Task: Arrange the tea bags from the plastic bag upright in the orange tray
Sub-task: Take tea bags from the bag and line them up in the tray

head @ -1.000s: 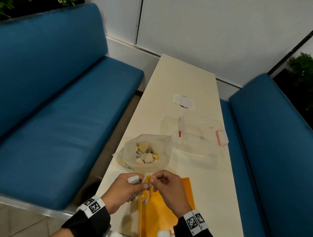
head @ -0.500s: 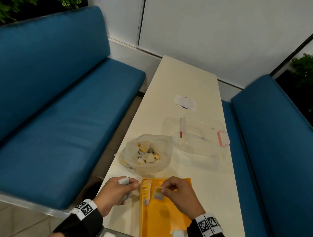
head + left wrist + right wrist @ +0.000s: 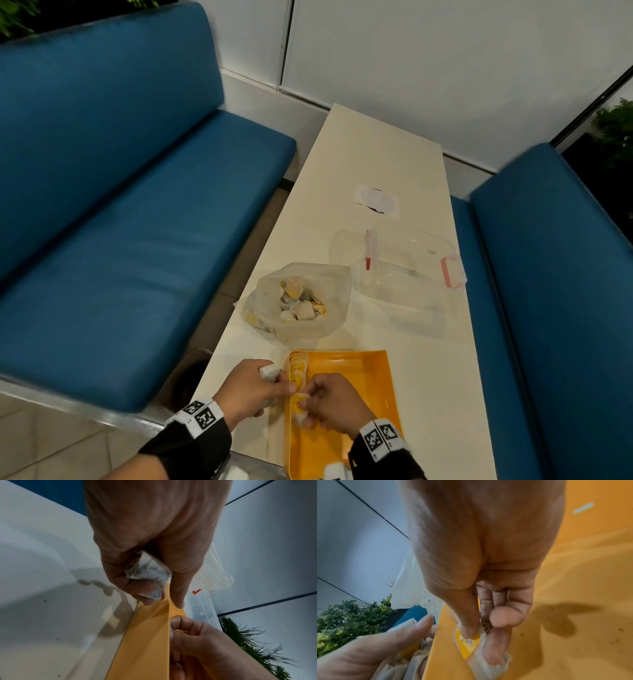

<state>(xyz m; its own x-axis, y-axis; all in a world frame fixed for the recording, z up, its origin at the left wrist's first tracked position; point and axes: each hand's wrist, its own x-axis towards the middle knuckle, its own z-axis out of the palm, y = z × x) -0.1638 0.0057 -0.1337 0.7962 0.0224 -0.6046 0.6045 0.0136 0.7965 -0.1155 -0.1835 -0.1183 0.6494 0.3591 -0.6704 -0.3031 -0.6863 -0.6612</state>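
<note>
The orange tray (image 3: 363,394) lies at the table's near edge, with a few tea bags (image 3: 297,371) standing upright along its left wall. My right hand (image 3: 329,401) pinches a yellow-labelled tea bag (image 3: 469,645) just inside that wall (image 3: 443,635). My left hand (image 3: 253,387) grips several crumpled tea bags (image 3: 149,572) in its fist, outside the tray's left rim (image 3: 150,628), its forefinger touching the rim. The open plastic bag (image 3: 301,301) with several loose tea bags stands beyond the tray.
A clear plastic box (image 3: 400,267) with pink clasps sits to the right of the bag. A white paper patch (image 3: 376,200) lies farther back on the narrow cream table (image 3: 373,161). Blue benches (image 3: 120,222) flank both long sides.
My right hand has moved its tea bag nearer along the tray's left wall, towards the left hand. The left hand has shifted right to the tray's rim.
</note>
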